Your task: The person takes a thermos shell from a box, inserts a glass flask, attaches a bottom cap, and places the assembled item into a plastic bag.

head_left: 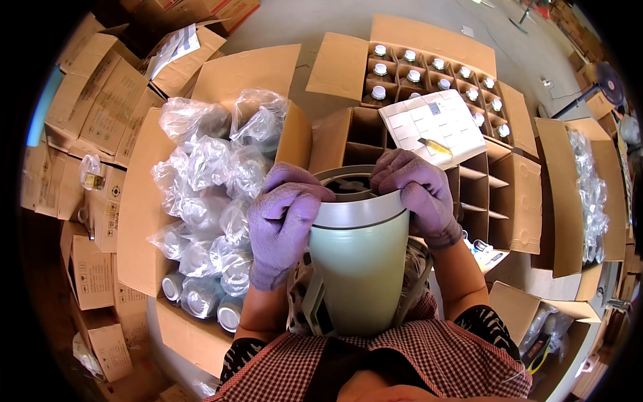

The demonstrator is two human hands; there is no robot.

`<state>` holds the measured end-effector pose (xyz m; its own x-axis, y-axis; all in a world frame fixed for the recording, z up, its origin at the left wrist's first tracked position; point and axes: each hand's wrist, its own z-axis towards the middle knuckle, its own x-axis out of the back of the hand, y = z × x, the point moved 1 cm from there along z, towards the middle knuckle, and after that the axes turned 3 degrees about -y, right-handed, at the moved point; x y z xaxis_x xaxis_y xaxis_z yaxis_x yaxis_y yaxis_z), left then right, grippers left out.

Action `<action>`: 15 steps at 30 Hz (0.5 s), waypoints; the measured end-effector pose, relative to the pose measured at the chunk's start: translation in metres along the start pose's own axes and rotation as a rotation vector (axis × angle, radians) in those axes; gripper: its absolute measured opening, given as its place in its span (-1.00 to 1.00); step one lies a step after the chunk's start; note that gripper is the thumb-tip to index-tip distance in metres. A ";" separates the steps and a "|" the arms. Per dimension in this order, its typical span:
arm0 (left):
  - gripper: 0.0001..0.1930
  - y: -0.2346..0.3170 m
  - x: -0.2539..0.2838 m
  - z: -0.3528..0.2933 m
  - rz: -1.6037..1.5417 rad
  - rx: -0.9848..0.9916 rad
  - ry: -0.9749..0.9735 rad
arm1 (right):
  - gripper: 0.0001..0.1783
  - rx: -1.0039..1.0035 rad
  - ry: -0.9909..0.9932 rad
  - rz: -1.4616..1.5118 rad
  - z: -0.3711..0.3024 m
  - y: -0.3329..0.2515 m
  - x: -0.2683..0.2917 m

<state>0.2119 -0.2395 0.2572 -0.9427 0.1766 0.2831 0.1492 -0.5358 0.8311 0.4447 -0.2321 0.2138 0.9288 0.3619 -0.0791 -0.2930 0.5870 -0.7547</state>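
A large pale green jug [358,268] with a wide grey collar stands upright close against my body. Its round top is uncovered, and a dark inside with a grey part [349,186] shows there. My left hand [284,218], in a purple-grey knit glove, has its fingers curled at the left side of the collar. At the right side, my right hand [416,187], gloved alike, grips the rim with bent fingers. A handle [313,301] sticks out at the jug's lower left. The jug's base is hidden by its own body.
An open carton [144,201] of plastic-wrapped bottles is at my left. Ahead, a divided carton [429,30] holds several white-capped bottles. A white sheet [418,124] with a yellow-handled cutter [437,146] lies over divided cartons. More cartons [94,100] and a fan [608,84] stand around.
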 end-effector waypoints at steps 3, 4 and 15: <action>-0.87 0.013 -0.005 0.006 0.100 0.010 -0.033 | -0.72 0.001 0.009 0.132 -0.005 0.013 0.007; -0.88 0.014 -0.007 0.010 0.106 -0.004 -0.063 | -0.70 0.003 0.019 0.185 -0.006 0.017 0.008; -0.56 -0.084 -0.041 0.028 -1.089 0.006 0.086 | -0.85 -0.214 -0.148 -0.896 0.060 -0.089 -0.043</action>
<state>0.2464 -0.1787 0.1885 -0.5877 0.4948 -0.6401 -0.7765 -0.1228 0.6180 0.4168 -0.2561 0.3234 0.7458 -0.0645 0.6631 0.5804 0.5515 -0.5992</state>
